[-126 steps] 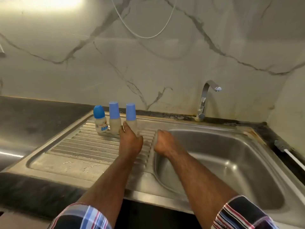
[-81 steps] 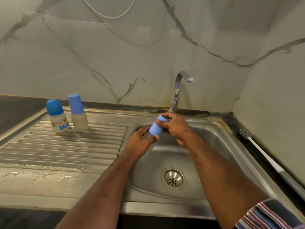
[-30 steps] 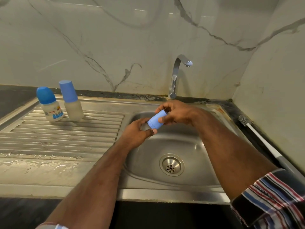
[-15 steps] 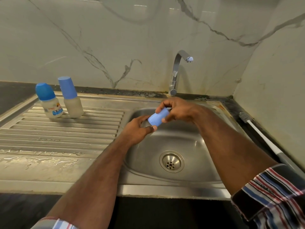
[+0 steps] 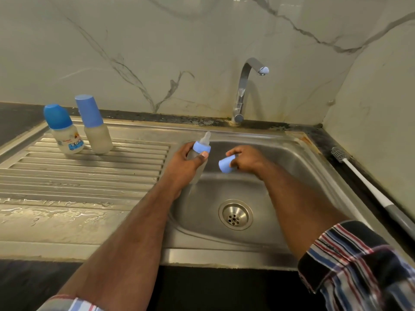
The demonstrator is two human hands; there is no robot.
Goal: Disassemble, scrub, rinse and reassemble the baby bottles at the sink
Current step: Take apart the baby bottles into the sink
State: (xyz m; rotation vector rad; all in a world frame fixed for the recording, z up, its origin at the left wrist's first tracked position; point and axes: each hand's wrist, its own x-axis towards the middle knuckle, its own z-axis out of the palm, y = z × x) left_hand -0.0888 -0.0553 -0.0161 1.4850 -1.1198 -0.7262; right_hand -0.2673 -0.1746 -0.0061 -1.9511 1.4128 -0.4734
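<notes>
disassembly is underway: the left hand is gripping the small translucent baby bottle while the right hand is pinching its removed blue plastic cap, so the blue collar ring probably needs unscrewing next.

The sink basin is lying open around the drain, with both hands hanging over its far half: the left hand holding a bottle at the left rim, the right hand holding a blue cap mid-basin, a gap showing between them. The faucet is arching over the back edge. Two capped bottles are standing at the drainboard's far left corner. A brush is lying along the right-hand table edge.
</notes>
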